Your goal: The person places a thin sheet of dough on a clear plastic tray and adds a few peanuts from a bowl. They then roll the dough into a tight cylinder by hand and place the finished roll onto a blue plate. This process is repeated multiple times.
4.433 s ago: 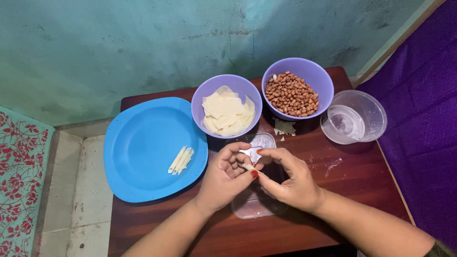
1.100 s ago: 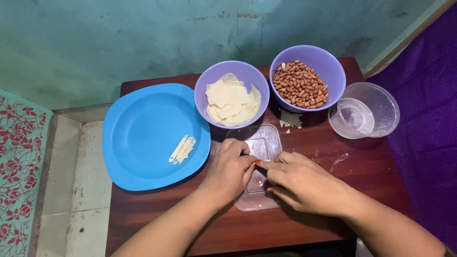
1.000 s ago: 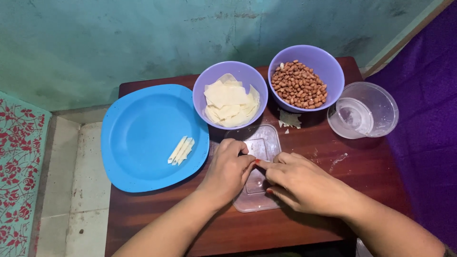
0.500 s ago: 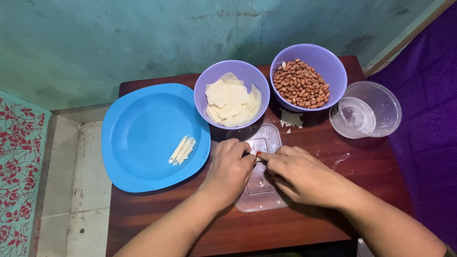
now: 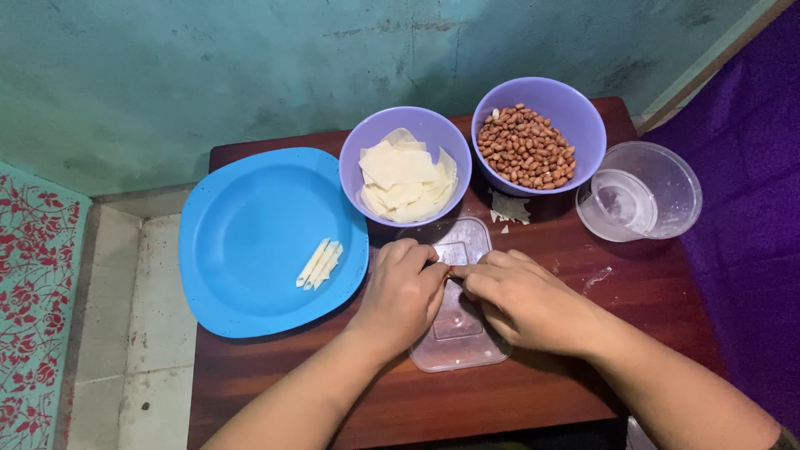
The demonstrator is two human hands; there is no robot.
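Note:
My left hand (image 5: 400,296) and my right hand (image 5: 525,300) rest side by side on a clear flat plastic container (image 5: 460,350) at the table's middle. Their fingertips meet and pinch a small pale pastry wrapper piece, almost wholly hidden between the fingers. Just beyond the hands stands a purple bowl (image 5: 354,162) of pale pastry sheets (image 5: 404,175). To the left, a blue plate (image 5: 250,217) carries three thin rolled pastry sticks (image 5: 318,263).
A second purple bowl (image 5: 587,112) holds peanuts (image 5: 525,150) at the back right. A clear bowl (image 5: 667,179) with a little water sits by the table's right edge. Pastry scraps (image 5: 508,208) lie on the dark wooden table (image 5: 533,400). Tiled floor lies left, purple cloth right.
Earlier the hands held a white wrapper piece up in the air; they have since come down onto the clear container. Over the last second they have hardly moved.

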